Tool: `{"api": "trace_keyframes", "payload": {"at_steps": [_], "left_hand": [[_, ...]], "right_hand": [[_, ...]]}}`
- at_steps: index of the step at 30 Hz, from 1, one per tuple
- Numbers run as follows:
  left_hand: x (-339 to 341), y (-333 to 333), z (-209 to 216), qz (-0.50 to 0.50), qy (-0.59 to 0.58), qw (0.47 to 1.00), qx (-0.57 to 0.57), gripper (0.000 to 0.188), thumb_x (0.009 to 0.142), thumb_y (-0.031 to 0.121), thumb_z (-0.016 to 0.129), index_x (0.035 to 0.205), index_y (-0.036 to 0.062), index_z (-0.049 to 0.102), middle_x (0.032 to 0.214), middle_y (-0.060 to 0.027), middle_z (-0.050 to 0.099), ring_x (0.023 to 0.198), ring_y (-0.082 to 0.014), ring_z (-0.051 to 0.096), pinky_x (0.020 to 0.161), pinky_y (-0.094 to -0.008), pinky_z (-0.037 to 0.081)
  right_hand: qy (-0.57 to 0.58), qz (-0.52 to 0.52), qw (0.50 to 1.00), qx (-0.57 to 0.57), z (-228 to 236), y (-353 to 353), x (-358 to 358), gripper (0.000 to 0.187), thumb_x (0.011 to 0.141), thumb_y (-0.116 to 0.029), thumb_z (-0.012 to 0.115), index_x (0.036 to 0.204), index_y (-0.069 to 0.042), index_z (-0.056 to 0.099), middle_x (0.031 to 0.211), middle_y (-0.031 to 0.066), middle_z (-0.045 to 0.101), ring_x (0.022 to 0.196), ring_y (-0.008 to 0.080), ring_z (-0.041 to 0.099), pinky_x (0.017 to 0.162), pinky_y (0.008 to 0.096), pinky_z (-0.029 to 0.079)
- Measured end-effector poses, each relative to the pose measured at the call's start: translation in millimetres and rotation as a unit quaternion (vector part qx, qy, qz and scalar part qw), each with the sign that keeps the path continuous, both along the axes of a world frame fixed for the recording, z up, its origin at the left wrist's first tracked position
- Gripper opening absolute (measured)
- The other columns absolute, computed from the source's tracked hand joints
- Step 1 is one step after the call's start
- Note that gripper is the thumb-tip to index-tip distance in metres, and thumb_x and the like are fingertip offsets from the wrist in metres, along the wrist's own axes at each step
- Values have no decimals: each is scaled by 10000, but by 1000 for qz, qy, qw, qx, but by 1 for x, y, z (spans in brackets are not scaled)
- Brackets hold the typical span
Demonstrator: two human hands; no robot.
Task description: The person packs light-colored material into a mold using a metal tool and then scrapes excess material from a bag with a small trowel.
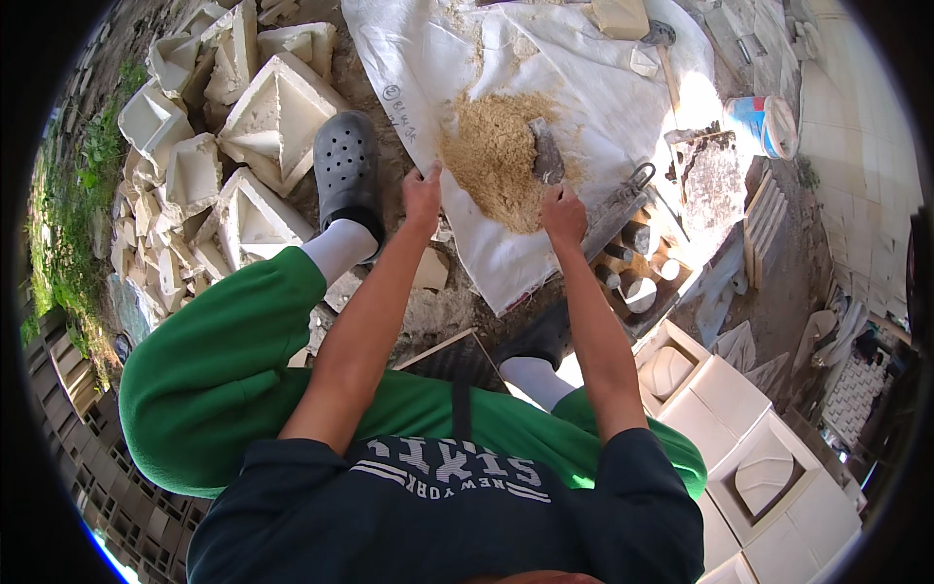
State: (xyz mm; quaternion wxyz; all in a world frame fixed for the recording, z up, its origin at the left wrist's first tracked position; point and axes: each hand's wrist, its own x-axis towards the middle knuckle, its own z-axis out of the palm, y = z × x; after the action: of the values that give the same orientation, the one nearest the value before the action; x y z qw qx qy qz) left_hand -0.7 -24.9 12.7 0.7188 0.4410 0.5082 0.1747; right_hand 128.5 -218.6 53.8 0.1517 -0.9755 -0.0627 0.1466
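Observation:
A white woven sheet (516, 273) lies spread on the ground with a heap of damp tan sand-like material (486, 146) on it. My right hand (563, 216) is closed round the handle of a trowel (547, 154), whose grey, crusted blade rests on the right part of the heap. Its handle is mostly hidden in my fingers. At the sheet's left edge my left hand (421, 200) is closed, thumb and fingers pinching the edge. My grey clog (347, 161) stands just left of that hand.
Broken pale hollow blocks (277, 122) pile up at the left. On the right are a wooden crate with cylindrical pieces (637, 292), a blue-and-white bucket (762, 127) and a long-handled hammer (662, 39). Pale moulded blocks (769, 467) are stacked at the lower right.

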Motion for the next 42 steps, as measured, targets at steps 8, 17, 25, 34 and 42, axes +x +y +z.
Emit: {"api": "trace_keyframes", "payload": {"at_steps": [8, 17, 25, 34, 42], "left_hand": [[13, -7, 12, 12, 15, 1000, -15, 229, 924, 204, 600, 935, -19, 650, 740, 8, 577, 633, -71, 443, 589, -264, 393], [7, 9, 10, -7, 6, 1000, -20, 253, 929, 215, 598, 1029, -13, 638, 833, -13, 617, 696, -76, 512, 628, -260, 428], [12, 9, 17, 10, -3, 1000, -20, 231, 923, 218, 601, 979, -3, 642, 775, 1, 578, 668, -84, 470, 607, -277, 405], [11, 3, 8, 11, 5, 993, -121, 279, 932, 277, 585, 1036, 20, 619, 810, -17, 590, 686, -106, 499, 631, -292, 426], [4, -11, 3, -34, 3, 994, -103, 312, 954, 271, 519, 1095, 6, 600, 843, -41, 597, 726, -135, 531, 656, -322, 444]], "right_hand": [[-138, 18, 990, -18, -32, -7, 118, 306, 899, -297, 413, 863, -63, 608, 815, 220, 656, 778, 443, 621, 684, 533, 493], [-40, 283, 957, 37, 1, 22, 61, 291, 891, -321, 464, 831, -87, 627, 827, 178, 653, 795, 388, 624, 702, 491, 479], [-97, 264, 957, 69, 16, 71, 115, 280, 891, -327, 474, 863, -96, 631, 892, 164, 662, 817, 385, 626, 725, 488, 482], [-37, 397, 915, 59, 1, 72, 107, 303, 893, -351, 481, 914, -98, 646, 868, 151, 670, 819, 366, 634, 742, 464, 500], [-58, 408, 911, 13, 41, 26, 66, 325, 912, -353, 471, 920, -63, 619, 833, 149, 657, 786, 359, 637, 710, 478, 503]]}}
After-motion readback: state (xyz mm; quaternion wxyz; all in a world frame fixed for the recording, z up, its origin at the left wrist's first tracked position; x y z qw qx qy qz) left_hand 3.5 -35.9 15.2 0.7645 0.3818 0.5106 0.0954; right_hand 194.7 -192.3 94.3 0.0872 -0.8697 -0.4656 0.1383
